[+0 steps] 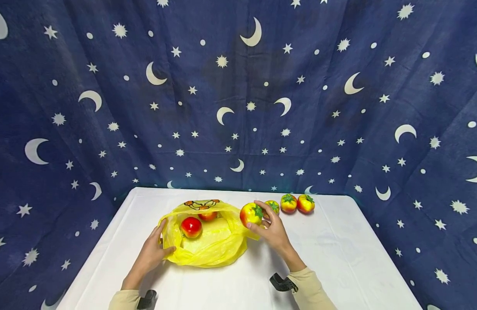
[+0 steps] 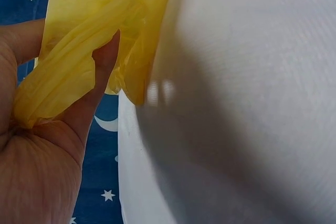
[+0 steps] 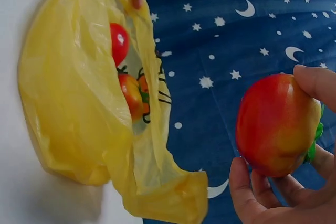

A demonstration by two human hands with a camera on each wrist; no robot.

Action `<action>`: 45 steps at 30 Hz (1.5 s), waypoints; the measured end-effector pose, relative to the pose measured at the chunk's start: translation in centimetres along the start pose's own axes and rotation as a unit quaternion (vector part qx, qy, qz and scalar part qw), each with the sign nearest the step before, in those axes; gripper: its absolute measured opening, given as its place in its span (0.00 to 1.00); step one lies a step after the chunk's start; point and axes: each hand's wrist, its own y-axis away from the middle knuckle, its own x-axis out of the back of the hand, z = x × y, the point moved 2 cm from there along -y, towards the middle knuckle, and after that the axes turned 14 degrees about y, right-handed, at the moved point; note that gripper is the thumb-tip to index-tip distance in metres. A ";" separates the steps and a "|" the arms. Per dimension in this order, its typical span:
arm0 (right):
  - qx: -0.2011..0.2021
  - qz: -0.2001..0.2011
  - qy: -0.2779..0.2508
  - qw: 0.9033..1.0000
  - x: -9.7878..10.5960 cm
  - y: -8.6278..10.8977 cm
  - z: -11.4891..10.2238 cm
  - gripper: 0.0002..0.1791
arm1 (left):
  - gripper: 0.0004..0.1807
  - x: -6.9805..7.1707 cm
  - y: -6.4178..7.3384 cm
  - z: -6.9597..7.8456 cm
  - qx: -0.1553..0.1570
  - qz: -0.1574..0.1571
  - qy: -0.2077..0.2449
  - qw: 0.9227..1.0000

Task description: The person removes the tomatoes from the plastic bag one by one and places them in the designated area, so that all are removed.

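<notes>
My right hand (image 1: 272,229) holds a red-and-yellow persimmon-like fruit (image 1: 251,214) by thumb and fingertips, just beyond the right rim of a yellow plastic bag (image 1: 219,257). Its green leafy top faces the palm in the right wrist view. At the bag's left side, my left hand (image 1: 152,249) grips the rim; the left wrist view has gathered yellow plastic (image 2: 68,80) between thumb and fingers. The bag lies with its mouth spread. Inside are a shiny red fruit (image 1: 191,227) and, partly hidden behind it, an orange-red fruit (image 3: 129,96).
Three more red-and-yellow fruits stand in a row at the back right: one partly behind my right hand (image 1: 274,206), a middle fruit (image 1: 289,203) and a right-hand fruit (image 1: 306,204). A white-covered table (image 1: 339,258) carries everything. A blue star-and-moon cloth (image 1: 207,107) hangs behind.
</notes>
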 end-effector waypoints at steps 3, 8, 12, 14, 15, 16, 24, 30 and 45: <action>0.005 0.010 0.020 1.000 0.5 0.0 -0.5 0.38 | 0.56 0.1 0.0 -0.1 0.004 -0.002 -0.002 1.000; 0.020 0.027 0.044 0.998 1.4 0.2 -0.9 0.38 | 0.56 0.1 -0.2 -0.3 0.007 -0.005 0.001 1.000; 0.032 0.045 0.065 0.996 2.1 0.3 0.0 0.37 | 0.56 0.0 -0.3 -0.4 0.005 -0.005 0.004 1.000; 0.038 0.051 0.067 0.996 2.4 0.3 0.4 0.37 | 0.56 0.0 -0.3 -0.4 0.001 -0.003 0.006 1.000; 0.041 0.054 0.068 0.995 2.5 0.4 0.7 0.37 | 0.56 0.0 -0.3 -0.4 -0.002 -0.002 0.006 1.000; 0.045 0.056 0.068 0.995 2.7 0.4 0.9 0.37 | 0.56 0.0 -0.3 -0.4 -0.005 0.000 0.006 1.000; 0.029 0.075 0.098 0.992 3.7 0.8 2.3 0.37 | 0.57 0.0 -0.2 -0.2 -0.010 0.000 0.002 1.000; 0.016 0.088 0.110 0.990 4.4 1.1 3.5 0.39 | 0.56 0.2 -0.2 -0.2 0.000 -0.008 0.000 1.000; -0.042 0.114 0.158 0.980 6.3 2.2 7.5 0.39 | 0.56 0.3 0.0 0.0 -0.004 -0.005 0.002 1.000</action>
